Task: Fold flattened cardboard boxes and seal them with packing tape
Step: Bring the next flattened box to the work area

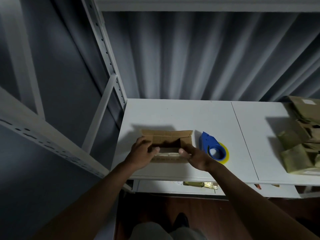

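Observation:
A small brown cardboard box [168, 138] stands on the white shelf top [190, 115] with its top open and its far flap raised. My left hand [142, 154] grips the box's left side, thumb hooked over the near flap. My right hand [194, 155] holds the right side, thumb also pressing on the near flap. A strip of clear tape shows along the box's near face. A blue tape dispenser [212, 146] with a yellowish roll lies just right of the box, close to my right hand.
A heap of flattened and taped cardboard boxes [301, 139] fills the shelf's right end. White metal shelving uprights [107, 54] rise at the left. A grey curtain hangs behind. A lower shelf holds a yellowish packet [200, 184].

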